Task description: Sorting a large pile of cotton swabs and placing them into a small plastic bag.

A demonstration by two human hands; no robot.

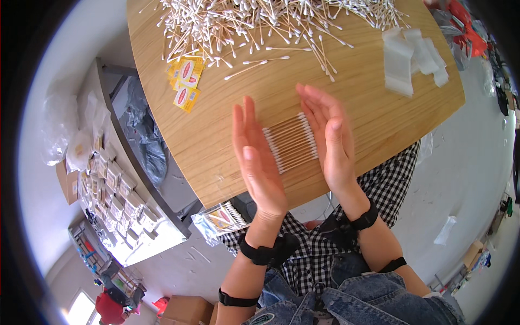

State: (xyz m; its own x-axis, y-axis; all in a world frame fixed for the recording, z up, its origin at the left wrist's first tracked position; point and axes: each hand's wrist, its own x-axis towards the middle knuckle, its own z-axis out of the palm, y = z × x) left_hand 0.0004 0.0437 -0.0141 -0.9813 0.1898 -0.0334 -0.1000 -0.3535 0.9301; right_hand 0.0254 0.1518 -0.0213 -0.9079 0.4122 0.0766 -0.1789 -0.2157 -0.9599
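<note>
A neat row of cotton swabs lies side by side on the wooden table, white tips lined up at both ends. My left hand stands on edge along the row's left tips, fingers straight and palm facing inward. Along the right tips my right hand is held the same way, fingers stretched out. Both palms are at or very close to the tips; actual contact is hard to make out. Neither hand is closed around anything. Beyond them spreads a big loose heap of cotton swabs, with a few strays nearer me.
Yellow printed cards lie at the left of the table. Clear plastic bags rest at its right. A filled bag of swabs is by the near edge. Many small packs cover another table on the left.
</note>
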